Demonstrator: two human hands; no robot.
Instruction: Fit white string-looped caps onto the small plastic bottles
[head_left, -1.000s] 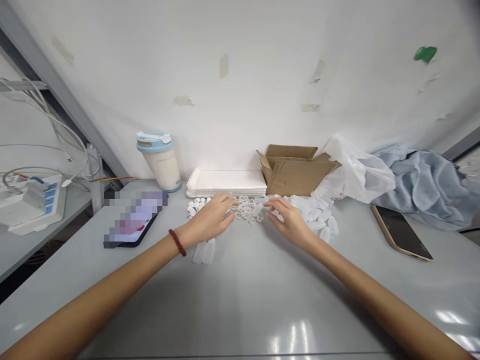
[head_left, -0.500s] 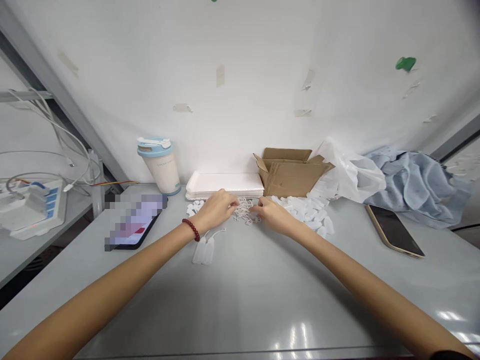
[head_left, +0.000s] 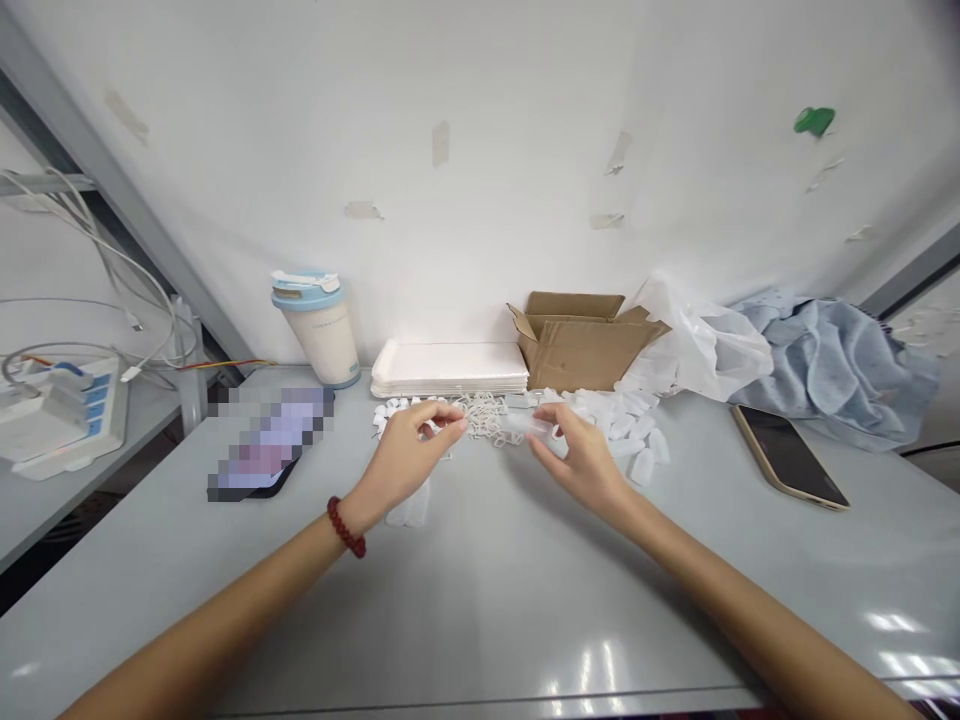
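Note:
My left hand (head_left: 414, 447) is beside a small pile of white loops or hooks (head_left: 484, 415), its thumb and index fingertips nearly together. Whatever may be between them is too small to make out. On the other side of the pile, my right hand (head_left: 581, 458) has its thumb and index finger spread apart. A translucent plastic piece (head_left: 525, 422) shows by those fingertips; it does not look gripped. Behind that hand lies a heap of translucent plastic sleeves (head_left: 622, 425). Two more sleeves (head_left: 409, 505) lie partly hidden below my left hand. Small white pieces (head_left: 386, 412) are behind my left wrist.
Along the wall stand a cup (head_left: 319, 330), a stack of white trays (head_left: 450, 368), an open cardboard box (head_left: 589, 350), a plastic bag (head_left: 697, 340) and blue cloth (head_left: 832, 370). Phones (head_left: 791, 455) lie on both sides. A power strip (head_left: 82, 410) is at far left.
Both hands have drawn back from the pile of white loops toward me. My right hand's fingers have spread, and the translucent piece near them has come into view.

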